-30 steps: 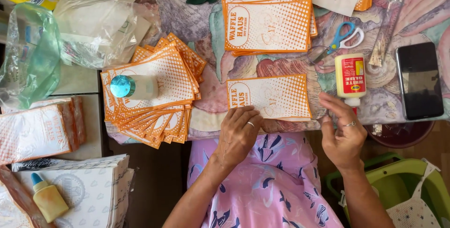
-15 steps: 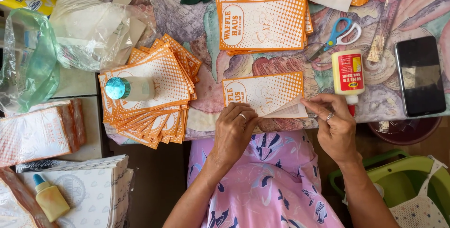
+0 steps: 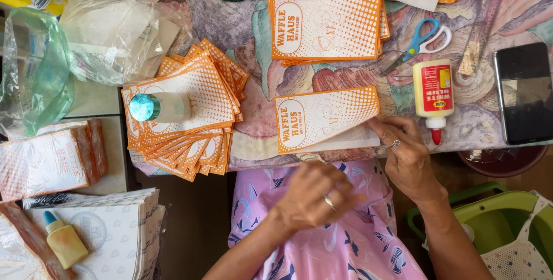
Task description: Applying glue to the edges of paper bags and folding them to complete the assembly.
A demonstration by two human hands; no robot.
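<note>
One orange-and-white paper bag lies flat at the worktop near edge, its lower flap pinched by the right hand. Left hand hovers over the lap, loosely curled, holding nothing. Fanned pile under a bottle and neat stack judged finished; glue bottle lies just beside

A floral-patterned cloth covered the table under soft daylight, with dark floor showing below its near edge.
</note>
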